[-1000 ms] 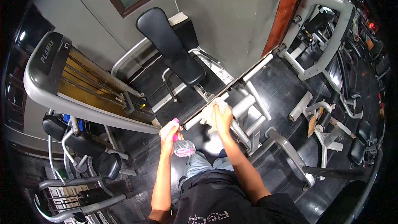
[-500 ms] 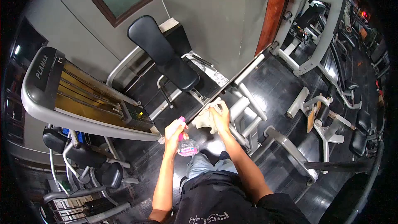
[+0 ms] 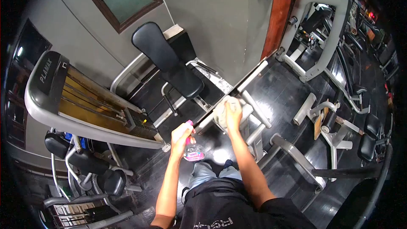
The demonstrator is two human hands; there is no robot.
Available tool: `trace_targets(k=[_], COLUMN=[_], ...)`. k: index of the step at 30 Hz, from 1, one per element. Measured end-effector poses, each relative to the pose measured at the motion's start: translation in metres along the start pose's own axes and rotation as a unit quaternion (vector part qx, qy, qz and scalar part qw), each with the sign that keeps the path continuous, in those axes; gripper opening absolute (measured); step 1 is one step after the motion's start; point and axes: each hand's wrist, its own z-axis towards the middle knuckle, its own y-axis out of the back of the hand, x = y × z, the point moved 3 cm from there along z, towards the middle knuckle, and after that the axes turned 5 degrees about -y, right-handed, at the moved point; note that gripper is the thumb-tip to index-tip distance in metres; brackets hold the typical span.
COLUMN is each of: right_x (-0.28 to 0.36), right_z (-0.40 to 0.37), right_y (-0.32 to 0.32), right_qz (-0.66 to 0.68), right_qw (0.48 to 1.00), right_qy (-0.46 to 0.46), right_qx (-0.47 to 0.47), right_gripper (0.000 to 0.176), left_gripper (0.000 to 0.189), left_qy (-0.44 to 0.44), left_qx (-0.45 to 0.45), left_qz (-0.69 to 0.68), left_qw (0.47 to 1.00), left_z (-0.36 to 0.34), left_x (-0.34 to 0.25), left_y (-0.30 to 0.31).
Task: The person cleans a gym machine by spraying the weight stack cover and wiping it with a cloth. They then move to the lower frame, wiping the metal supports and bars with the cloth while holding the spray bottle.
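My left hand [image 3: 181, 135] is wrapped round the neck of a spray bottle [image 3: 193, 152]. The bottle is clear with a pink top and a pink label, and it hangs upright below my fingers. In my right hand [image 3: 233, 118] is a bunched cream cloth [image 3: 221, 112], pressed over the pale end of a gym machine's frame [image 3: 250, 114]. Part of the cloth is hidden behind my fingers.
A black padded seat [image 3: 186, 80] stands ahead against the grey wall. To the left rises a weight-stack machine [image 3: 46, 91] marked PLAMAX. Silver machine frames [image 3: 324, 59] and a low bench [image 3: 328, 123] stand on the right, over a dark, shiny floor [image 3: 280, 89].
My right hand has moved a little to the right with the cloth, which is now more bunched up against the frame. The spray bottle has shifted only slightly.
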Motion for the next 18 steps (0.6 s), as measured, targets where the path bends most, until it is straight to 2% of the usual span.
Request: trace_targets(k=[2, 4, 5, 6, 9, 12, 16, 18], right_x=[-0.031, -0.033, -0.025, -0.027, -0.007, 0.002, -0.007, 0.003], right_z=[-0.009, -0.028, -0.037, -0.039, -0.029, -0.010, 0.022, 0.044], right_y=[-0.003, -0.008, -0.007, -0.007, -0.008, -0.003, 0.009, 0.017], right_qz=[-0.004, -0.035, -0.078, 0.067, 0.110, 0.069, 0.017, -0.058], right_qw=[0.999, 0.996, 0.994, 0.990, 0.990, 0.995, 0.996, 0.998], right_qy=[-0.010, 0.037, -0.007, -0.075, -0.026, -0.035, -0.065, 0.003], right_qx=[0.051, 0.074, 0.079, 0.097, 0.079, 0.070, 0.065, 0.012], right_gripper=[0.024, 0.026, 0.027, 0.024, 0.021, 0.018, 0.015, 0.015], left_gripper=[0.017, 0.016, 0.015, 0.014, 0.012, 0.023, 0.023, 0.013], left_qy=[-0.001, 0.001, 0.006, 0.013, 0.024, 0.019, 0.021, 0.035], left_qx=[0.014, 0.031, 0.035, 0.046, 0.059, 0.083, 0.121, 0.118], left_qz=[0.003, 0.006, -0.004, -0.013, -0.016, 0.009, 0.010, -0.010], left_qw=[1.000, 1.000, 0.999, 0.999, 0.998, 0.996, 0.992, 0.992], left_z=[0.005, 0.012, 0.014, 0.022, 0.032, 0.043, 0.058, 0.064], left_x=[0.000, 0.000, -0.001, -0.002, -0.003, -0.001, 0.000, -0.002], left_y=[-0.005, -0.014, -0.021, -0.029, -0.039, -0.044, -0.051, -0.056])
